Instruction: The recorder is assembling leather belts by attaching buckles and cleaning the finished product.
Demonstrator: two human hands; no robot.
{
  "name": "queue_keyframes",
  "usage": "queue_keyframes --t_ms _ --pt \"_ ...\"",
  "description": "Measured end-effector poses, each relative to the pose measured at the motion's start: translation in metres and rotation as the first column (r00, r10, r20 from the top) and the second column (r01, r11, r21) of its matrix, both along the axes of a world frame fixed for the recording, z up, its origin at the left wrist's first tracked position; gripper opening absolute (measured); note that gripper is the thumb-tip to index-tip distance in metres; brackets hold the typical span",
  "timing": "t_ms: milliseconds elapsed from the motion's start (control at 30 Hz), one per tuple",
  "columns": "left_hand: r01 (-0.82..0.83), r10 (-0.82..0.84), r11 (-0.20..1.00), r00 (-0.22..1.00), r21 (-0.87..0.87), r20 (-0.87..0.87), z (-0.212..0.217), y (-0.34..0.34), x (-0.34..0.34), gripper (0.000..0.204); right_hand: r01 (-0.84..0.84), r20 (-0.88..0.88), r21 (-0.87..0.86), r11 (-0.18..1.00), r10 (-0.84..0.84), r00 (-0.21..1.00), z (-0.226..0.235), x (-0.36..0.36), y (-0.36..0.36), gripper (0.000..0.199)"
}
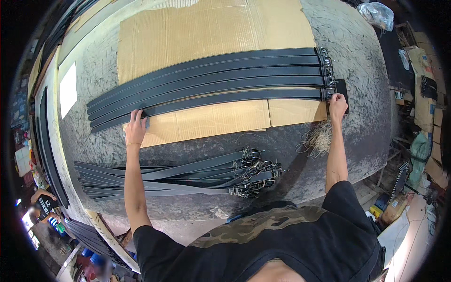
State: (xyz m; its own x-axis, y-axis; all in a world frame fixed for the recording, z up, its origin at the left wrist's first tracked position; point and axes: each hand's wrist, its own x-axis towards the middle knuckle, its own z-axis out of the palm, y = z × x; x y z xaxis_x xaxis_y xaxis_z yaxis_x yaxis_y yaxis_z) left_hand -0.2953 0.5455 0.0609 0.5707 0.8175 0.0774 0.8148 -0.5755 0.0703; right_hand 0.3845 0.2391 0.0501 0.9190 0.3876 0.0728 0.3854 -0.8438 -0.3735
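Several black leather belts (225,74) lie side by side on a cardboard sheet (216,28), their metal buckles lined up at the right. The nearest belt (235,97) sits slightly apart from the others along its right half. My left hand (135,129) has its fingers closed at the near edge of this belt, toward its left part. At the buckle end my right hand (338,107) pinches the same belt, with its fingertips partly covering the buckle. Close to my body lies a loose pile of more black belts (197,174), buckles also to the right.
A tangle of pale strings (318,138) lies below my right hand. Beside the buckles is a dark flat block (344,89). A plastic bag (377,15) rests at the far right edge of the worn table (361,61). Another person (44,204) is at the lower left.
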Motion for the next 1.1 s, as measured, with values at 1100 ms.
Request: queue_keyframes --t_ms 1100 --pt "-0.772 0.819 0.53 0.359 -0.351 0.447 -0.039 0.035 -0.019 0.064 -0.006 -0.142 0.57 0.822 0.106 0.984 -0.06 -0.022 -0.016 0.05"
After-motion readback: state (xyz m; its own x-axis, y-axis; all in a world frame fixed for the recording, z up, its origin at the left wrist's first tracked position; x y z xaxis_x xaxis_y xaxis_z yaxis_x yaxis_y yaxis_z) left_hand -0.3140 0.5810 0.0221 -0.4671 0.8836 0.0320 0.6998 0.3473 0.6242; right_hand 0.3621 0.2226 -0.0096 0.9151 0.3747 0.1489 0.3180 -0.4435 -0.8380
